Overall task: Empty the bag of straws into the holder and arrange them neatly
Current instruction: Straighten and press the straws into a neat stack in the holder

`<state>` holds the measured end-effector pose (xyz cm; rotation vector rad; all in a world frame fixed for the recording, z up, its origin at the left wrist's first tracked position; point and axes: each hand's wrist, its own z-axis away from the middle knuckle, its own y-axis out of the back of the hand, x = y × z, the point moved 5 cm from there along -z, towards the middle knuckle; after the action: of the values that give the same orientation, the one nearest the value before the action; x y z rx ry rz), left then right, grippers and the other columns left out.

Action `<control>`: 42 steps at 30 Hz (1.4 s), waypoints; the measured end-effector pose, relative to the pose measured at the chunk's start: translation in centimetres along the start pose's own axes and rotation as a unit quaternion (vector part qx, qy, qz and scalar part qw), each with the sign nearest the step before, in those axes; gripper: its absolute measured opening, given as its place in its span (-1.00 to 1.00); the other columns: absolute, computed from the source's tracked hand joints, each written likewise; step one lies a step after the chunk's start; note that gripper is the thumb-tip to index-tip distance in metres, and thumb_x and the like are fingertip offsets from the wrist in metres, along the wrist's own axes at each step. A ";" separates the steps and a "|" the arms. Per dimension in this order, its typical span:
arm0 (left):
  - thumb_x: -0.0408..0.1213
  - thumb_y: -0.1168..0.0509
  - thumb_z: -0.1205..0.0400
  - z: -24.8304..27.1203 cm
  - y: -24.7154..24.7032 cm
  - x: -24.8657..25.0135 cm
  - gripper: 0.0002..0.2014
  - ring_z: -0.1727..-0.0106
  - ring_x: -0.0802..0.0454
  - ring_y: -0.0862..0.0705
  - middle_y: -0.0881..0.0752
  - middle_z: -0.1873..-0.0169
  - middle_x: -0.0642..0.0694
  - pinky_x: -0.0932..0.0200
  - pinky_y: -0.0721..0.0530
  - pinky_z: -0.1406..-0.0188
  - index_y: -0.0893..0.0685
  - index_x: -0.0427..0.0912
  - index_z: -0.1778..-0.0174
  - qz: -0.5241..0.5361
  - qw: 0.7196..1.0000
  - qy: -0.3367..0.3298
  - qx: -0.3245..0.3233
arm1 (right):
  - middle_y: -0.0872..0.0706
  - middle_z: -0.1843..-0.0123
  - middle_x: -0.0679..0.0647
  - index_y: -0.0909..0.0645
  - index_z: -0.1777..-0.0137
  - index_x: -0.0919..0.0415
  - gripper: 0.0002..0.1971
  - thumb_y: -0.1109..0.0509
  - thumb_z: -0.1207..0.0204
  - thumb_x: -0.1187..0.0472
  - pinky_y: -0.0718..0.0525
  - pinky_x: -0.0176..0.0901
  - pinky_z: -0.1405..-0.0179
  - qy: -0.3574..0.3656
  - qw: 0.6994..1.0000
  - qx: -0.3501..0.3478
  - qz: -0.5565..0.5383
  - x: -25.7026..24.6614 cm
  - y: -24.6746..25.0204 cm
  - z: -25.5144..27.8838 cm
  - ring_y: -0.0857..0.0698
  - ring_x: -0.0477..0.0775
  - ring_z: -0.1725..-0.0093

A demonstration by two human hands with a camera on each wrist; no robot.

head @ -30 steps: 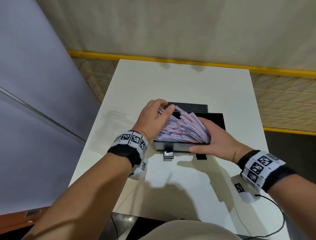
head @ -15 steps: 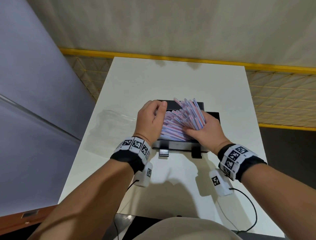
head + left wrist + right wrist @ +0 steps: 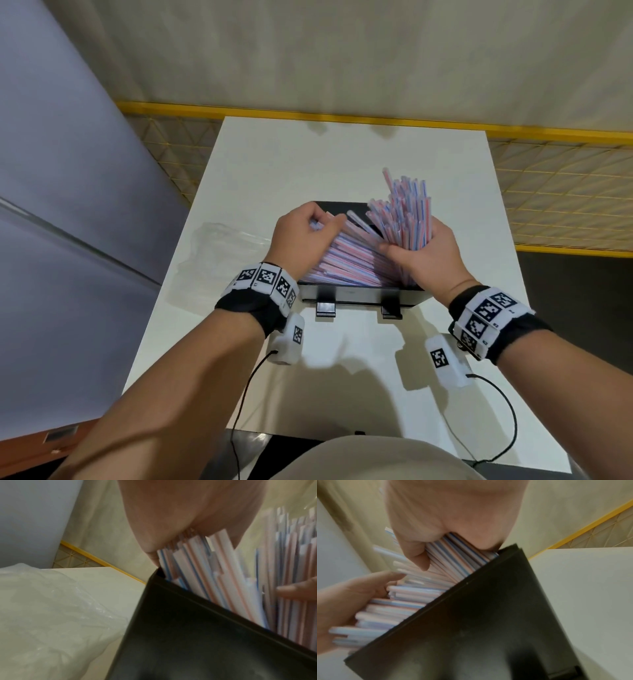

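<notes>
My right hand (image 3: 426,255) grips a bundle of striped straws (image 3: 406,216) standing upright in the black holder (image 3: 359,295) — thumb curled across them. My left hand (image 3: 301,236) curls over the slanted straws beside it — the empty bag (image 3: 219,246) lies just left of that hand.

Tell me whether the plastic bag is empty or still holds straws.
Empty: the clear bag lies flat on the table, no straws showing through it.

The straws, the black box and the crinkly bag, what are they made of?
The straws look wrapped in paper: matte white with thin red and blue stripes and flat, square-cut ends. The black box seems hard plastic, smooth with a faint sheen, though painted metal is possible. The bag looks like thin clear plastic film, wrinkled and glinting in places.
</notes>
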<state>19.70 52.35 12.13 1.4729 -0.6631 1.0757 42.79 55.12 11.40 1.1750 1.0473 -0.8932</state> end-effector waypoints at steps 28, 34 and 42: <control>-0.06 -0.28 -0.80 -0.4 -0.5 0.1 -0.70 0.37 0.34 -0.62 -0.66 0.37 0.11 0.53 -0.43 0.36 -0.62 -0.16 0.18 -0.044 0.997 -0.032 0.045 | -0.70 -0.05 -0.18 -0.51 -0.27 -0.18 -0.17 -0.57 -0.05 -0.57 -0.73 0.11 -0.12 0.072 0.953 -0.117 0.270 0.4 -4.6 1.5 -0.70 -0.04 -0.05; -0.10 -0.31 -0.78 -0.9 0.3 0.3 -0.68 0.41 0.30 -0.57 -0.64 0.42 0.10 0.40 -0.47 0.31 -0.57 -0.08 0.31 -0.012 0.998 -0.029 0.063 | -0.68 -0.11 -0.11 -0.50 -0.35 -0.11 -0.13 -0.55 -0.07 -0.52 -0.68 0.15 -0.21 0.071 0.956 -0.095 0.268 -0.5 -5.1 1.7 -0.67 0.01 -0.11; -0.01 -0.26 -0.74 -0.8 0.1 0.6 -0.66 0.29 -0.04 -0.59 -0.63 0.38 -0.06 -0.01 -0.65 0.08 -0.54 -0.09 0.31 0.103 0.992 0.042 0.064 | -0.63 -0.15 -0.11 -0.51 -0.35 -0.13 -0.20 -0.56 -0.16 -0.48 -0.66 0.05 -0.20 0.096 0.924 -0.149 0.338 -2.9 -3.5 0.3 -0.65 0.00 -0.14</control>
<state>19.61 53.19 12.65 1.4830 -0.7097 1.3542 38.70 54.20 13.21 1.2547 0.8022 -0.0734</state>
